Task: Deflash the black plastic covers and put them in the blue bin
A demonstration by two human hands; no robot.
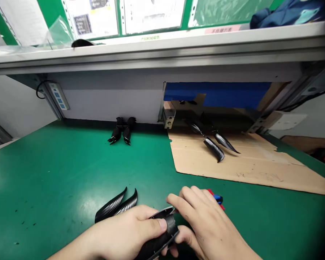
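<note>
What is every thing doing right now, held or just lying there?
left hand, shut around the black part
right hand, fingers gripping the black part
black part, held by both hands
two feather pieces, lying side by side on the green mat
red and blue tool, lying partly hidden behind the right hand
wall pair, lying untouched
striped pieces, lying on the cardboard

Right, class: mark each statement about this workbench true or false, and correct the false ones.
1. The left hand and right hand both grip one black plastic part. True.
2. The bench mat is red. False: the bench mat is green.
3. Curved black pieces lie on the cardboard sheet. True.
4. The two ribbed pieces by the left hand rest on cardboard. False: they lie on the bench mat.
</note>
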